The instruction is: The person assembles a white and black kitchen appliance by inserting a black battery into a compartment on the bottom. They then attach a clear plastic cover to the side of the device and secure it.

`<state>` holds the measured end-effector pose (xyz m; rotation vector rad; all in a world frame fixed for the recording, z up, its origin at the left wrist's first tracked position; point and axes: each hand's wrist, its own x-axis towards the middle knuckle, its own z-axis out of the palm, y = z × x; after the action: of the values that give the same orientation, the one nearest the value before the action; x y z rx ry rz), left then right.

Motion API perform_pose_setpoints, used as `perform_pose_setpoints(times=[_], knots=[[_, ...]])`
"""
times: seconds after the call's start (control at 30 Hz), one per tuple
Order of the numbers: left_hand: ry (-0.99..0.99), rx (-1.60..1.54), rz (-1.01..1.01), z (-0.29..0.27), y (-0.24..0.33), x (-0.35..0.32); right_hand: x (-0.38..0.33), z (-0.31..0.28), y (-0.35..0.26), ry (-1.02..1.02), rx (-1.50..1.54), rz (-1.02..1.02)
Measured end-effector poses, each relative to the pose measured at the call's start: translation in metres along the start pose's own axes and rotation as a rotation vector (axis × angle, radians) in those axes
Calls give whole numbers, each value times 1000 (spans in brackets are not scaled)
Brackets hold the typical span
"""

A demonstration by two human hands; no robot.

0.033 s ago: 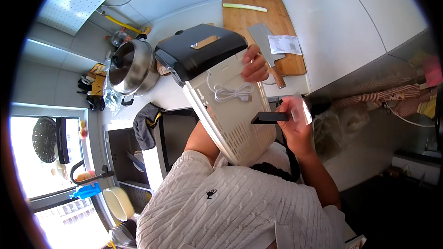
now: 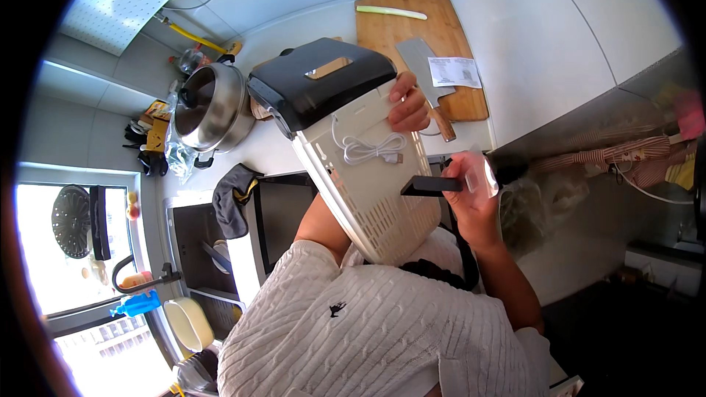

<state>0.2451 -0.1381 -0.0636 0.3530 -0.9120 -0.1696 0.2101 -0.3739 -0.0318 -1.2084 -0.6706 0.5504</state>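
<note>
A cream plastic housing (image 2: pixel 368 191) with slotted vents and a black top (image 2: pixel 323 77) is tilted in front of my body. A tied white USB cable (image 2: pixel 365 149) lies against its face. My left hand (image 2: pixel 409 106) has its fingers wrapped round the housing's right edge near the black top; its forearm passes behind. Lower right, my right hand (image 2: pixel 473 202) pinches a flat black bar (image 2: pixel 426 187), which juts across the vents; I cannot tell whether they touch. A clear plastic piece (image 2: pixel 482 175) is also in that hand, partly hidden.
Behind the housing, a wooden cutting board (image 2: pixel 460 26) bears a pale green stalk (image 2: pixel 390 12), a cleaver (image 2: pixel 423 66) and a printed slip (image 2: pixel 454 71). A lidded steel pot (image 2: pixel 213 106) stands left. A grey cloth (image 2: pixel 233 198) hangs beside the sink (image 2: pixel 195 235).
</note>
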Motion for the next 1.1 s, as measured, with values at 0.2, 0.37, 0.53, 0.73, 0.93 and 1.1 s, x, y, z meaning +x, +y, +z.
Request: perform_pose_setpoints(times=[0.2, 0.37, 0.53, 0.73, 0.93, 1.1], knots=[[-11, -5, 7, 5, -7, 4, 24, 4, -23, 90, -138, -79], [5, -16, -14, 6, -9, 5, 33, 5, -23, 95, -15, -22], [41, 0, 16, 9, -11, 0, 29, 11, -17, 62, 27, 15], [28, -43, 24, 7, -9, -8, 20, 10, -3, 86, 76, 94], [-54, -92, 86, -7, -7, -25, 7, 8, 21, 82, -88, 100], [-24, -84, 261, -12, 4, -50, -8, 0, 39, 38, -256, 122]])
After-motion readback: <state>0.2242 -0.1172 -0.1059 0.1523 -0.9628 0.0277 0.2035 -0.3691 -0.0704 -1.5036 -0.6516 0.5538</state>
